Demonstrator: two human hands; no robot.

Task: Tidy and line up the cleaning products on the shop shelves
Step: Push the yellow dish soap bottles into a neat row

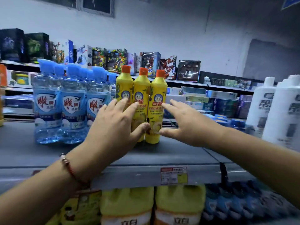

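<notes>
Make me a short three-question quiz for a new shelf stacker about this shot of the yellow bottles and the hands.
1. How many yellow bottles with orange caps stand together on the shelf?
2. True or false: the left hand is lifting a bottle clear of the shelf.
3. Which stands to the right of the right hand: A) clear blue bottles, B) white bottles, C) toy boxes?

Key: 1. three; 2. false, all stand on the shelf with flat fingers against them; 3. B.

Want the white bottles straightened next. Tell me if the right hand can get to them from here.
Probably yes: the right hand is open beside the yellow bottles, and bare shelf lies between it and the white bottles.
</notes>
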